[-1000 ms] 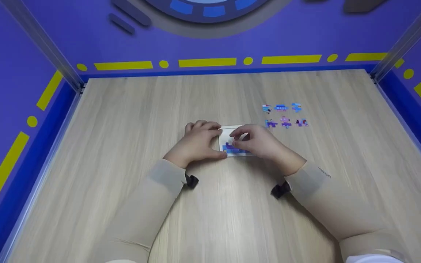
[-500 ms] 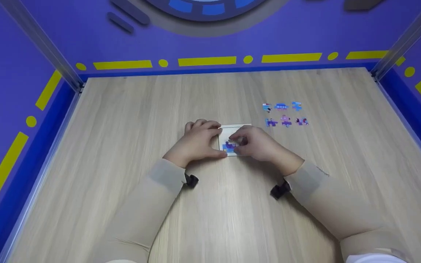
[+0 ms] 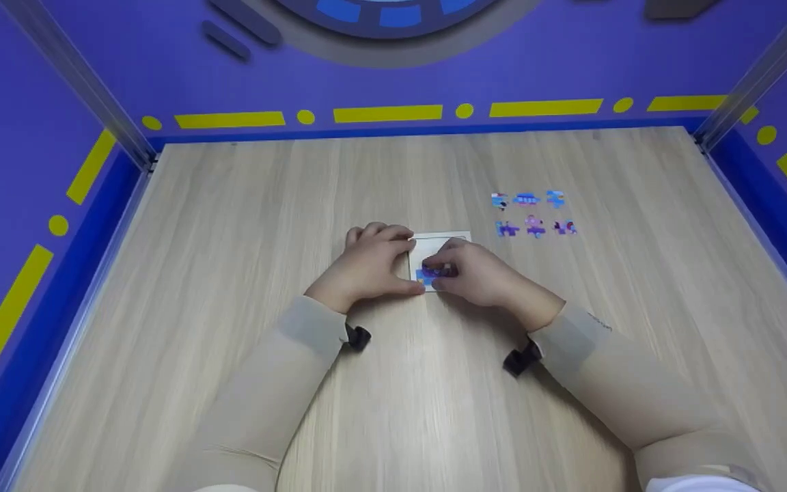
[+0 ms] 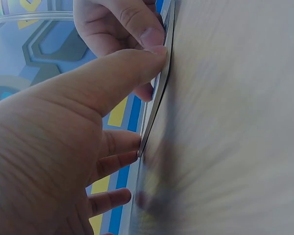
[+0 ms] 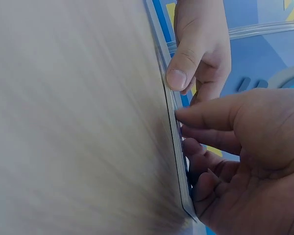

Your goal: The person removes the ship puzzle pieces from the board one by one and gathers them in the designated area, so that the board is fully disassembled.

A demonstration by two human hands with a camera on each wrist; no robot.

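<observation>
Head view: one white puzzle tray [image 3: 427, 249], flat on the wood-grain table [image 3: 243, 239], set between two hands. Outline near square, right part covered; no long axis told.

Left hand [image 3: 371, 265]: nearest the tray's left edge, holding it; thumb at the near left corner, fingers at the far left.

Right hand [image 3: 481, 272]: over the tray, fingers curled; thumb and fingertips lie about a purple puzzle section [image 3: 432, 271]. Whether a piece is pinched or only pressed, cannot tell.

Governing relation, by judgement: the purple section lies directly at the right fingertips, on the far side of a blue section [image 3: 422, 276] near the left thumb; the right hand is the nearer of the two to it.

Loose puzzle pieces [image 3: 526, 199]: six, in two rows of three, beyond the right hand and to its right, apart from the tray.

Wrist views: tray seen edge-on, thin; the right thumb [image 5: 198, 115] meets its rim, a contact unclear from above. Printed faces and loose pieces: legible from the head only.
</observation>
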